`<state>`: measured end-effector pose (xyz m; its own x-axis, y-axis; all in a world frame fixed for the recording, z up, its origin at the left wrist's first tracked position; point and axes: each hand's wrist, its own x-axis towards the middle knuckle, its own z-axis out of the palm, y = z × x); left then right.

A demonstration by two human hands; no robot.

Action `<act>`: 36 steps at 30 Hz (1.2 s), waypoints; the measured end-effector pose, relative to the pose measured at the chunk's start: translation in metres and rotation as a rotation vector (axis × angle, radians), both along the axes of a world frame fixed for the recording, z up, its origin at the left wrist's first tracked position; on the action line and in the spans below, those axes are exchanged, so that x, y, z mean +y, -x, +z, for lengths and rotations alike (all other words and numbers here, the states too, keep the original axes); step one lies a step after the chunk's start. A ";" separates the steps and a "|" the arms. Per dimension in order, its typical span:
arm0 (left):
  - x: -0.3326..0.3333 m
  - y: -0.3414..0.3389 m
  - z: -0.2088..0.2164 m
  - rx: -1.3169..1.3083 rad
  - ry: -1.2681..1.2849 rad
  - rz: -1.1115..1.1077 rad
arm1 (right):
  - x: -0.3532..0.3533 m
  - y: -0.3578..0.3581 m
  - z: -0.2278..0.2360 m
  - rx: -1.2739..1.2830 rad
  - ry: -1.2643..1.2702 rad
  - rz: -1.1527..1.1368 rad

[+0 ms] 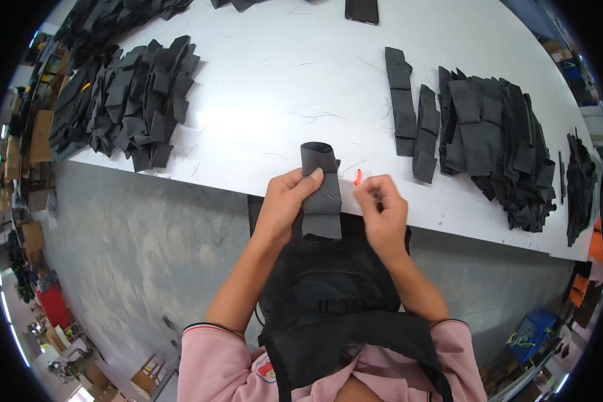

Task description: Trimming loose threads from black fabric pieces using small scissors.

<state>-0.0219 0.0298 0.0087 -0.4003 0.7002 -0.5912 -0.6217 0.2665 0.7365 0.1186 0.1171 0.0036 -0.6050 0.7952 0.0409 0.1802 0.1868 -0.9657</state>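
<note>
Fabric strip pinched in left hand, beside right hand.

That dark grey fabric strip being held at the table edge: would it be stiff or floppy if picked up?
Probably floppy: the fabric strip curls over at its top and drapes off the table edge. Likely light, since the left hand pins it with just a thumb. Unlikely to roll.

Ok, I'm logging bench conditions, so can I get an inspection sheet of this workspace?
Surface: white table, loose threads scattered on it.
Job's things: dark grey folded fabric strip; small orange tool on the table edge.
Clutter: heaps of black fabric pieces at left and right; black phone.
Grippers: left hand pinches the strip; right hand beside it, fingers closed, contents unclear.
Cables: nothing seen.
Surroundings: grey floor, cardboard boxes at left.
</note>
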 end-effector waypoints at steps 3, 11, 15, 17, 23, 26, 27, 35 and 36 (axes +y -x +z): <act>0.001 0.003 -0.004 -0.010 -0.015 0.049 | -0.001 -0.015 0.001 0.102 0.389 -0.073; 0.016 -0.001 -0.004 0.084 -0.019 -0.090 | 0.000 -0.010 0.021 0.043 0.343 0.008; 0.017 0.001 -0.012 0.116 0.029 -0.179 | 0.024 0.000 0.038 -0.102 -0.171 0.419; 0.021 0.002 -0.005 0.234 0.114 -0.395 | 0.029 0.002 0.040 -0.186 -0.365 0.652; 0.029 -0.004 -0.019 0.282 0.101 -0.468 | 0.020 0.004 0.030 -0.485 -0.557 0.770; 0.032 -0.004 -0.015 0.316 0.117 -0.546 | 0.015 -0.001 0.028 -0.559 -0.629 0.776; 0.030 -0.002 -0.011 0.240 0.119 -0.525 | 0.014 -0.005 0.027 -0.390 -0.474 0.684; 0.032 -0.009 0.000 0.253 0.000 -0.442 | 0.013 -0.028 0.031 -0.020 0.426 0.284; 0.033 -0.008 0.002 0.288 0.033 -0.471 | 0.013 -0.029 0.028 -0.022 0.426 0.280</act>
